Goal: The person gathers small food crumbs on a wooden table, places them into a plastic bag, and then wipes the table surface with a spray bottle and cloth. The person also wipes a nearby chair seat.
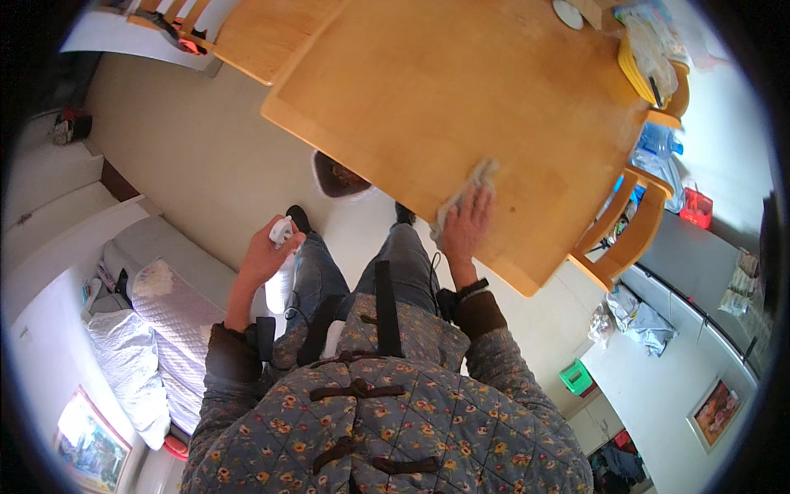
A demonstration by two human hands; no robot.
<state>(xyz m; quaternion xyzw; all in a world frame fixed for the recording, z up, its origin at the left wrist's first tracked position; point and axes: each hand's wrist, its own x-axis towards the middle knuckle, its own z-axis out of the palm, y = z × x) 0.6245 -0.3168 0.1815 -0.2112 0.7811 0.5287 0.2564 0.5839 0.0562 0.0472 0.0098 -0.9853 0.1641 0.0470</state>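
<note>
My left hand (270,250) is closed around the neck of a white spray bottle (281,287), held beside my left leg and away from the table. My right hand (467,227) lies palm down on a greyish cloth (486,171), pressed against the wooden table (419,105) by its near edge. The cloth sticks out past my fingertips and along the thumb side. A small dark spot (512,209) marks the tabletop to the right of that hand.
A lined waste bin (339,176) stands on the floor under the table's left edge. Wooden chairs (642,228) border the table. A yellow basket (634,71) with plastic bags and a white lid-like disc (568,15) sit at the far right. A grey sofa (179,247) is at left.
</note>
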